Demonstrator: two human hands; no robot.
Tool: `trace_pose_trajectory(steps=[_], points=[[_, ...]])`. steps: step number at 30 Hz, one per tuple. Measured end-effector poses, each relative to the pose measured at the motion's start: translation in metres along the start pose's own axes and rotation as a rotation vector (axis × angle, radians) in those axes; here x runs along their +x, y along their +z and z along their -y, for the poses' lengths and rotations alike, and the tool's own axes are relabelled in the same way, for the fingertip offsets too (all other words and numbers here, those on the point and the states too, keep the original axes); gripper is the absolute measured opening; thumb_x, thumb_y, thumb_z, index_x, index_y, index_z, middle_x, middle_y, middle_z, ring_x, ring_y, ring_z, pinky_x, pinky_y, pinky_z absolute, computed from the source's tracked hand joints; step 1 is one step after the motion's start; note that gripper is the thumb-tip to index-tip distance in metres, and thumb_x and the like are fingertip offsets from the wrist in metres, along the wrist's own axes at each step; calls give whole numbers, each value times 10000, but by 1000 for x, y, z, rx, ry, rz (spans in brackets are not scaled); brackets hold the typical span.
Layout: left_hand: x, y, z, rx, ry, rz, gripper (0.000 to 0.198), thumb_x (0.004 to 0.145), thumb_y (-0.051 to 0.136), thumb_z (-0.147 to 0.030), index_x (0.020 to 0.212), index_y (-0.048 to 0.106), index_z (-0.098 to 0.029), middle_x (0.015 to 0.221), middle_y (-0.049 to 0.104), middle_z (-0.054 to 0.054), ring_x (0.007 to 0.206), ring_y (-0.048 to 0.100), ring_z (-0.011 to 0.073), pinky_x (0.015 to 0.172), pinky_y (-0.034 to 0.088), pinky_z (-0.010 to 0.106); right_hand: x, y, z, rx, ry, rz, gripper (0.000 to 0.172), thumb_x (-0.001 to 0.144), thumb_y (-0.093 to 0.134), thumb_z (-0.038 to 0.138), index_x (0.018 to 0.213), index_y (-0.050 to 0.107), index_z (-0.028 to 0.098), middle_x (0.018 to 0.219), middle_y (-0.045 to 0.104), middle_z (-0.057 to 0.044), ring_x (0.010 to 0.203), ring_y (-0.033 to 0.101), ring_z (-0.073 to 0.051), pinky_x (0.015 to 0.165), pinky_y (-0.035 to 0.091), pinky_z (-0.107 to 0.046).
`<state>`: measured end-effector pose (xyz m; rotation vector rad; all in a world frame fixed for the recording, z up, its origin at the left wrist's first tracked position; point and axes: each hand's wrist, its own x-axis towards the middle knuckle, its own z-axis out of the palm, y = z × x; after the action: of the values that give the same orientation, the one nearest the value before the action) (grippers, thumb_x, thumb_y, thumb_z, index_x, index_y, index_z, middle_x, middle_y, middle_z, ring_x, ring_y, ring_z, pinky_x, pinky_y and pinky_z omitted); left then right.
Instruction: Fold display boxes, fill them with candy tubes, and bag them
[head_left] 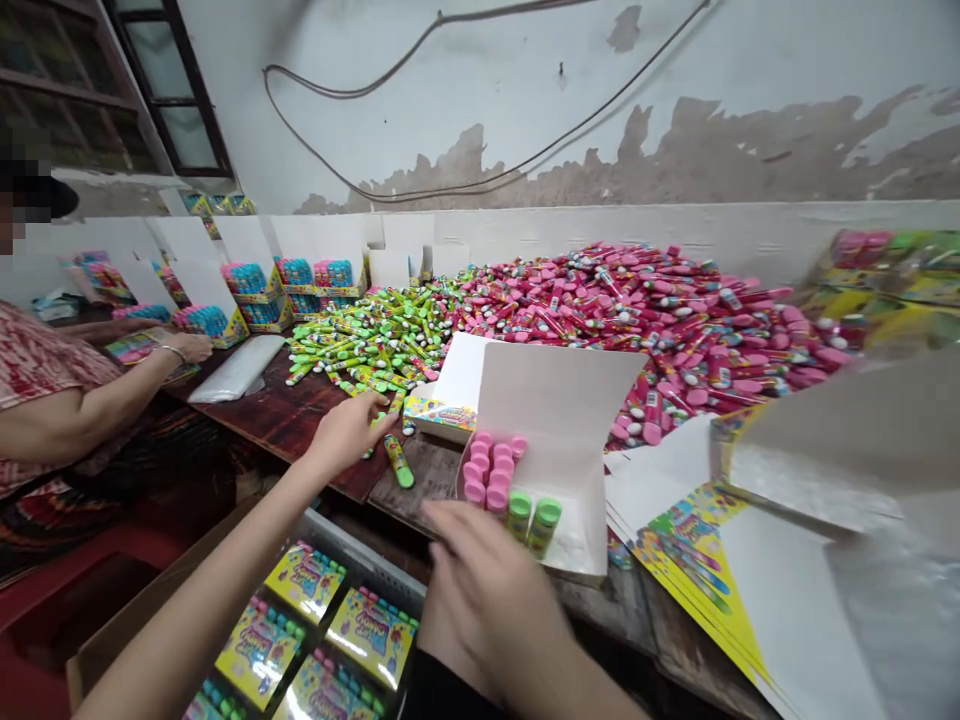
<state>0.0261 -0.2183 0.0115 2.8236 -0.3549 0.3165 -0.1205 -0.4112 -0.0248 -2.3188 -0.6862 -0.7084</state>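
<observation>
Through my head camera, my left hand (346, 434) is spread, reaching over the front edge of the wooden table (296, 430). A green-capped tube (399, 461) lies on the wood just beside my fingertips. My right hand (487, 590) hangs just in front of the open white box (559, 420) with its fingers loosely curled; I can't tell whether they pinch anything.

The box sits near the table's front edge with its lid standing up. Inside, pink-capped tubes (487, 470) are packed closely in a cluster at the left, and two green-capped tubes (529, 520) stand beside them. A closed printed box (442, 412) sits just to the left of the open one. Behind them, a green heap of tubes (367, 340) runs into a much larger pink heap of tubes (637, 320) along the back edge.

Printed yellow sheets (690, 570) are stacked at the table's right. Below the front edge, a carton (135, 600) holds printed packs (371, 635). Toward the left end, a co-worker's hand (187, 347) rests on a printed card (139, 347), near a plastic bag (236, 368) and stacked boxes (255, 295).
</observation>
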Motion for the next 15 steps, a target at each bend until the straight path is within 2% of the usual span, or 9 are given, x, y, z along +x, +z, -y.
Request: trace_pose_trajectory(steps=[1,2,4,5,7,8,11,13,15], points=[[6,8,19,79,-148,77,392,860,509,-459,1129,589,-185,1009,685,85,975,622,268,815,449,337,11,23,5,-51,58,114,392,884,439,139,1266,525,136,1190,618,-103,1054,590,-197,882,523,-314],[13,17,34,109,-210,101,437,849,518,-468,1149,583,-157,1029,684,119,1000,619,299,819,452,356,25,47,7,-130,147,204,437,879,451,150,1313,479,100,1247,582,-137,1063,583,-237,853,535,-353],[25,36,53,143,-271,140,481,842,511,-484,1160,581,-130,1105,659,166,1055,603,325,834,455,370,55,91,2,-275,341,319,503,868,457,124,1360,403,29,1316,505,-211,1106,551,-270,859,521,-370],[31,44,57,143,-270,151,468,841,509,-481,1134,598,-127,1121,652,176,1065,601,323,837,457,364,70,108,-1,-323,424,354,468,880,407,87,1340,418,4,1275,526,-232,1095,556,-263,865,509,-368],[41,55,60,136,-259,195,365,816,547,-431,1023,647,-147,1094,667,160,1049,614,300,837,458,336,94,129,-7,-357,504,377,396,876,335,22,1223,518,-31,1166,573,-258,1067,568,-265,858,493,-378],[46,56,60,129,-246,222,301,784,588,-388,957,664,-154,1055,681,149,1028,624,293,833,458,325,101,132,-7,-359,520,379,379,873,310,3,1153,564,-29,1114,591,-256,1049,577,-265,845,491,-379],[51,48,58,89,-181,287,232,653,676,-233,870,661,-153,964,696,133,973,636,299,815,462,325,98,115,9,-355,523,376,343,884,310,21,1047,611,51,1038,627,-206,987,613,-251,751,505,-339],[45,31,54,43,-109,318,298,624,671,-197,917,634,-158,934,692,104,931,640,282,787,472,318,80,84,26,-325,494,371,285,909,353,97,1051,596,138,975,659,-136,886,652,-231,654,507,-303],[34,8,45,-80,-3,366,320,677,640,-247,986,589,-182,877,684,48,849,646,225,734,487,285,54,41,36,-210,401,358,205,910,435,230,1065,566,205,890,679,-72,734,674,-226,573,495,-300]])
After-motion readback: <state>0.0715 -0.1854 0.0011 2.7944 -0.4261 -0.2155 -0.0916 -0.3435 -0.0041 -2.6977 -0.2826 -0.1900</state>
